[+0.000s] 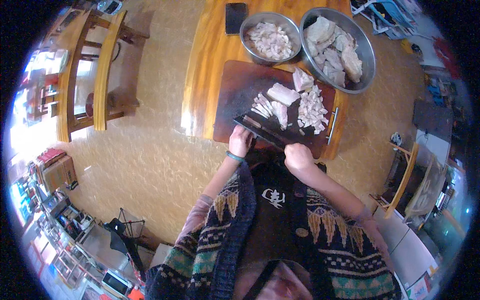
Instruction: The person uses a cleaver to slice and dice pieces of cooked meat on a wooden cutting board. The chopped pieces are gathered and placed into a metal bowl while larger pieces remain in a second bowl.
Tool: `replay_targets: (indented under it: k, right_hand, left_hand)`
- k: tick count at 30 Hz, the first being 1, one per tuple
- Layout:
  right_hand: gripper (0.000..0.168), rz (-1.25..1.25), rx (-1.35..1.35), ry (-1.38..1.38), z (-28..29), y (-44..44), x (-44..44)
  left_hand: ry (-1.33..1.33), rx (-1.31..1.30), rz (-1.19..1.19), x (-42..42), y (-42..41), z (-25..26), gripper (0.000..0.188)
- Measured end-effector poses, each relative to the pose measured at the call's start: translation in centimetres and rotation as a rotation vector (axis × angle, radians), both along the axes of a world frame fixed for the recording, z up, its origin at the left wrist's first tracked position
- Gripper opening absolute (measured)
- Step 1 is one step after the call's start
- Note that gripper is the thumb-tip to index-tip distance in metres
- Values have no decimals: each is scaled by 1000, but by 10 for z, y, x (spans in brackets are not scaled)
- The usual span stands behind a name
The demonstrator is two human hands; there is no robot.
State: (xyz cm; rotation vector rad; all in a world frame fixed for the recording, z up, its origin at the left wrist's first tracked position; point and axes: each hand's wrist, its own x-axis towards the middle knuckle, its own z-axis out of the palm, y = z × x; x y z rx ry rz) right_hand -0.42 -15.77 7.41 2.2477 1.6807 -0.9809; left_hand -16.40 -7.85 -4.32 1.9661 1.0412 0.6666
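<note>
My right hand (299, 159) is closed around the handle of a dark-bladed kitchen knife (262, 134) at the near edge of a dark wooden cutting board (234, 88). Beside the blade's far end is my left hand (241, 140), a green bangle on its wrist; its fingertips are partly hidden, and whether they grip anything is unclear. A thin strip of pale meat (252, 120) lies along the blade. Beyond it are cut meat strips (262, 105), a thick meat slab (283, 94), a smaller piece (280, 113), a chunk (302, 79) and a heap of diced meat (312, 109).
On the wooden table (204, 75), a steel bowl of cut meat (270, 40) and a larger steel basin (369, 65) with big meat pieces stand behind the board. A black phone (236, 18) lies left of them. A wooden bench (108, 75) stands at far left.
</note>
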Motion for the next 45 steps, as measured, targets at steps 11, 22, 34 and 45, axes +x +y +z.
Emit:
replay_targets:
  k: [11,22,34,45]
  right_hand:
    - [11,73,61,35,-34,6,21]
    - [11,13,163,101,-37,24,12]
    - [10,90,128,65,-36,21,-24]
    - [10,109,-23,6,2,-6,-4]
  left_hand:
    - [-11,263,-47,-8,-3,-4,17]
    - [34,212,-70,-15,-5,-7,18]
    - [44,229,-7,-25,-11,-4,15]
    - [-59,66,40,-23,-15,-9,16]
